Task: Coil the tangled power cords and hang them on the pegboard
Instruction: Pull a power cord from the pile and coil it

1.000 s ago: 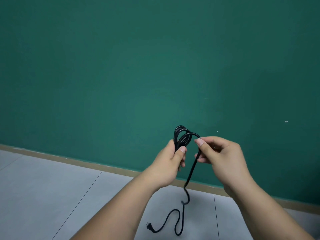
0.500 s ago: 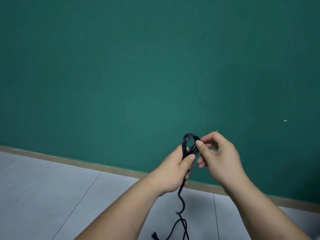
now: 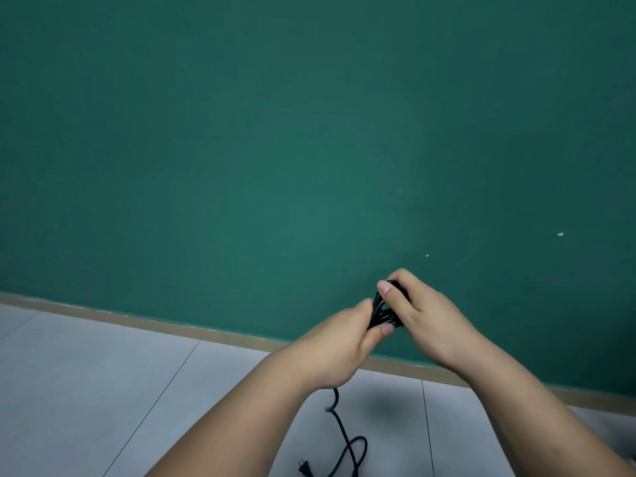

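A black power cord (image 3: 378,313) is bunched into small loops between both hands, low and right of centre in the head view. My left hand (image 3: 339,346) grips the lower part of the bundle, thumb on top. My right hand (image 3: 425,320) wraps over the loops' upper end, thumb across them. Most of the coil is hidden by fingers. The loose tail (image 3: 344,438) hangs below my left wrist and curls at the floor, ending in a plug (image 3: 304,470). No pegboard is in view.
A plain green wall (image 3: 275,149) fills most of the view, with two small white marks on it at the right. A tan baseboard (image 3: 172,323) runs along its foot. Grey floor tiles (image 3: 103,390) lie below.
My right hand has closed over the top of the loops, covering them. Both hands have drifted down and right, and the hanging tail has grown shorter as more cord joined the coil.
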`<move>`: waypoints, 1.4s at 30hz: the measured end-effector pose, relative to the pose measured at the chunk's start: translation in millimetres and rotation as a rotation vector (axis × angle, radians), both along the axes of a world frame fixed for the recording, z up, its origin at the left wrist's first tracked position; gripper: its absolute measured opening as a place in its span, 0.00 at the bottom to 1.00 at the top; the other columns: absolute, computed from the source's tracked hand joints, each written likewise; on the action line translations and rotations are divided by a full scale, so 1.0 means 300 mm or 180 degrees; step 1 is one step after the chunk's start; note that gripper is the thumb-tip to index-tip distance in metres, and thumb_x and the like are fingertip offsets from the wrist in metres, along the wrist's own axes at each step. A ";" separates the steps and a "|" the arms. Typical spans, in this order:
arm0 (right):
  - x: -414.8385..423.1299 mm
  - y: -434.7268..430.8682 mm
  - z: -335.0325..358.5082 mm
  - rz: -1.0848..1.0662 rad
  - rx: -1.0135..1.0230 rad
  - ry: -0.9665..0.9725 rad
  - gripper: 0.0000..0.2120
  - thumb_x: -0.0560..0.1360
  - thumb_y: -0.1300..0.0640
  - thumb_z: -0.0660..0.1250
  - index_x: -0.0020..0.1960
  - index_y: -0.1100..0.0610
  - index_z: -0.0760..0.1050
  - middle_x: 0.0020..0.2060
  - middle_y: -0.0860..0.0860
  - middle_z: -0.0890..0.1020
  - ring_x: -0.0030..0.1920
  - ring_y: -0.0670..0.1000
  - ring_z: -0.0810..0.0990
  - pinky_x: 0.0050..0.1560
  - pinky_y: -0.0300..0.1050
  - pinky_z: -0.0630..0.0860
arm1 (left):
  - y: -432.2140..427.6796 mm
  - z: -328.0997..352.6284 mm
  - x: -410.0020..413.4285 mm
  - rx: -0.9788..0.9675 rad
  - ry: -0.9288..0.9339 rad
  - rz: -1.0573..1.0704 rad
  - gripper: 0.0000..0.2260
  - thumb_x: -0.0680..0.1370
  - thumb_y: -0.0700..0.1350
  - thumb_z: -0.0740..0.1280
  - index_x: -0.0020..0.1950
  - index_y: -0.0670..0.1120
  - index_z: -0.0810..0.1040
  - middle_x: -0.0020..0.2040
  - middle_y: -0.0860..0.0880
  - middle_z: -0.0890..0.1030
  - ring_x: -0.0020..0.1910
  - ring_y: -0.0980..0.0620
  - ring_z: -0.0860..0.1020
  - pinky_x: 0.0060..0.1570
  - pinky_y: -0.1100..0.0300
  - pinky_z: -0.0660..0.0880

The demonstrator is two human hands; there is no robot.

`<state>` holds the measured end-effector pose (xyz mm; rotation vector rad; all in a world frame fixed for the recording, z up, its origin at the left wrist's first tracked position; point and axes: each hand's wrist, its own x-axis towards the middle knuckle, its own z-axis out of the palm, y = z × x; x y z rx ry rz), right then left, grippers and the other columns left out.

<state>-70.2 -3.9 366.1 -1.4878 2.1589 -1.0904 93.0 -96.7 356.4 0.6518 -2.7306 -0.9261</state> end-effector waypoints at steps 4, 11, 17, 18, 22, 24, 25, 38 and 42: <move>0.014 -0.005 -0.002 -0.0010 -0.0088 -0.0142 0.13 0.84 0.36 0.56 0.54 0.41 0.74 0.41 0.45 0.83 0.45 0.49 0.81 0.52 0.52 0.79 | 0.008 -0.003 -0.014 -0.0247 -0.0064 0.0032 0.11 0.88 0.57 0.55 0.59 0.50 0.68 0.44 0.49 0.76 0.40 0.47 0.74 0.47 0.45 0.76; 0.015 -0.027 -0.006 -0.0179 -0.0283 -0.0054 0.15 0.82 0.38 0.64 0.45 0.49 0.71 0.32 0.46 0.78 0.33 0.48 0.72 0.39 0.52 0.72 | -0.001 -0.036 -0.028 0.0485 0.0097 -0.0014 0.16 0.86 0.60 0.56 0.67 0.51 0.69 0.51 0.48 0.81 0.43 0.48 0.78 0.49 0.39 0.81; 0.019 -0.038 0.002 -0.0173 -0.0391 0.0221 0.13 0.82 0.43 0.65 0.44 0.49 0.70 0.30 0.46 0.77 0.29 0.47 0.70 0.36 0.50 0.70 | -0.003 -0.010 -0.002 0.1742 0.0402 -0.0161 0.07 0.89 0.46 0.58 0.55 0.44 0.71 0.43 0.47 0.78 0.38 0.52 0.79 0.40 0.59 0.74; 0.028 -0.039 -0.003 -0.0152 -0.0431 0.0269 0.12 0.82 0.42 0.65 0.45 0.48 0.71 0.31 0.45 0.78 0.30 0.46 0.71 0.36 0.50 0.71 | -0.002 -0.007 0.000 0.1791 0.0452 -0.0140 0.06 0.89 0.44 0.58 0.55 0.44 0.71 0.44 0.47 0.79 0.38 0.55 0.80 0.39 0.63 0.75; 0.062 -0.043 -0.015 0.0102 -0.0848 -0.0640 0.12 0.84 0.38 0.59 0.61 0.41 0.76 0.39 0.43 0.82 0.38 0.43 0.78 0.41 0.43 0.74 | -0.028 -0.010 0.010 0.2025 0.0979 0.0108 0.05 0.88 0.42 0.59 0.58 0.42 0.71 0.45 0.46 0.78 0.44 0.48 0.83 0.51 0.50 0.82; 0.066 -0.036 -0.022 0.0255 -0.0669 -0.1310 0.22 0.80 0.33 0.55 0.68 0.42 0.74 0.44 0.49 0.83 0.39 0.47 0.80 0.39 0.47 0.77 | -0.055 -0.003 0.016 0.2204 0.1445 0.0353 0.05 0.88 0.43 0.59 0.57 0.42 0.72 0.43 0.47 0.76 0.41 0.48 0.80 0.48 0.48 0.82; 0.063 -0.031 -0.029 0.0311 -0.0471 -0.1431 0.25 0.79 0.32 0.54 0.68 0.43 0.75 0.46 0.52 0.84 0.41 0.50 0.82 0.40 0.49 0.80 | -0.066 0.005 0.018 0.2315 0.1687 0.0481 0.05 0.88 0.43 0.60 0.56 0.43 0.72 0.42 0.47 0.76 0.40 0.49 0.79 0.48 0.48 0.81; 0.110 -0.051 -0.089 0.0444 -0.0402 -0.1859 0.04 0.83 0.57 0.70 0.53 0.57 0.82 0.41 0.52 0.83 0.42 0.55 0.87 0.52 0.53 0.83 | -0.123 0.072 0.021 0.3925 0.3781 0.1311 0.07 0.87 0.38 0.62 0.49 0.41 0.71 0.42 0.43 0.77 0.44 0.40 0.84 0.53 0.43 0.84; 0.131 -0.057 -0.079 0.0161 -0.0377 -0.2001 0.09 0.85 0.57 0.66 0.54 0.55 0.86 0.37 0.52 0.82 0.30 0.51 0.77 0.33 0.45 0.76 | -0.118 0.076 0.041 0.3496 0.3516 0.1241 0.05 0.88 0.39 0.59 0.52 0.41 0.70 0.43 0.44 0.78 0.52 0.36 0.85 0.62 0.40 0.81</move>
